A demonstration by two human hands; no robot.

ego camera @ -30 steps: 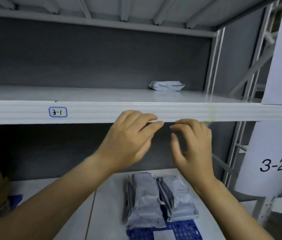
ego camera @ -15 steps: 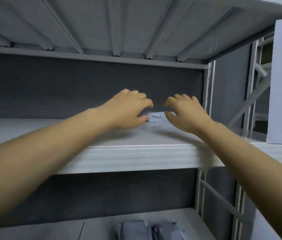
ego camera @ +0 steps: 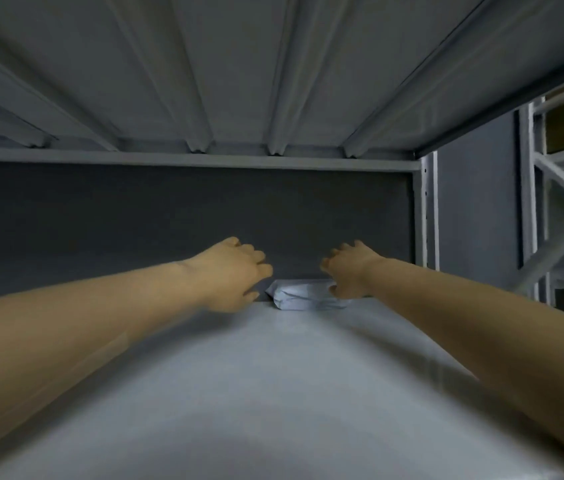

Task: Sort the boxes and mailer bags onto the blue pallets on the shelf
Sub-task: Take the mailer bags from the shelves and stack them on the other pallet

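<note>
The bag [ego camera: 303,298], a small grey-white mailer, lies flat at the far back of the shelf [ego camera: 273,393], just right of the frame's centre and close against the dark back wall [ego camera: 135,220]. That depth explains the posture. Both forearms run long across the shelf from the lower corners of the frame, and one arm on each side lets the bag be closed on from its two ends.

The left grip [ego camera: 235,277] hovers just left of the bag, fingers spread wide, holding nothing. I cannot tell whether a fingertip touches the bag's crumpled left end. The right grip [ego camera: 350,271] sits over the bag's right end with fingers bent down onto it. It touches the bag, but whether it has closed on it is not shown. I judge the step in hand to be fetching this stray bag so it can go to a blue pallet; no pallet is in view here.

The shelf is a smooth pale-grey sheet with a soft sheen in the lower middle, so the bag should slide on it easily. The ribbed underside of the next deck [ego camera: 239,64] fills the top of the frame, leaving a low space. A perforated upright [ego camera: 426,216] closes the bay at right, with diagonal bracing [ego camera: 557,181] beyond.
</note>
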